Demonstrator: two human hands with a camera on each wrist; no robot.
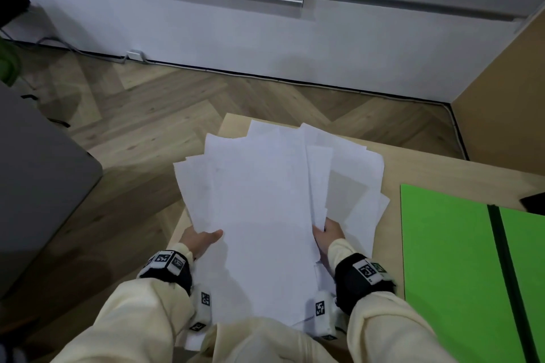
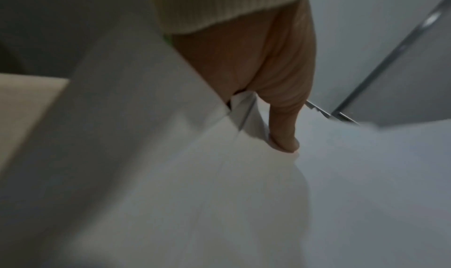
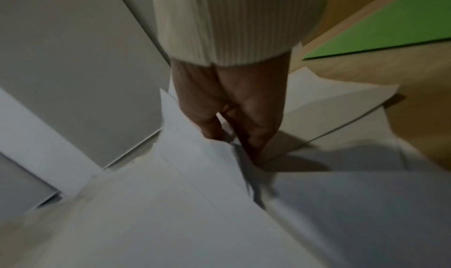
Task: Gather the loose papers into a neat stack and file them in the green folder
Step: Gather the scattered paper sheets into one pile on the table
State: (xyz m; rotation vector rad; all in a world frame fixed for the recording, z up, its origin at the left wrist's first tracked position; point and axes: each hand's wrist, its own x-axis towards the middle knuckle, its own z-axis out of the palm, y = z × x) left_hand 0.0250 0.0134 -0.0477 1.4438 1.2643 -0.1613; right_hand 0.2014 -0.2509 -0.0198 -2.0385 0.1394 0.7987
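Note:
A fanned, uneven bundle of white papers [image 1: 265, 200] is lifted over the left part of a light wooden table [image 1: 427, 168]. My left hand [image 1: 206, 240] pinches its left edge, thumb [image 2: 284, 137] on top of the papers [image 2: 195, 195] and fingers hidden beneath. On the other side my right hand [image 1: 327, 233] grips the right edge, its fingers [image 3: 256, 129] curled into the sheets [image 3: 195, 204]. A few more white sheets [image 1: 362, 215] lie on the table just right of that hand. The green folder [image 1: 442, 244] lies open and flat at the right, also seen as the green folder [image 3: 390, 27].
A dark object [image 1: 534, 202] sits at the folder's far right corner. A grey piece of furniture [image 1: 44, 185] stands left of the table over herringbone wood floor [image 1: 147, 115]. A white wall with cabinets [image 1: 236, 23] is beyond, and a wooden panel [image 1: 501, 82] at right.

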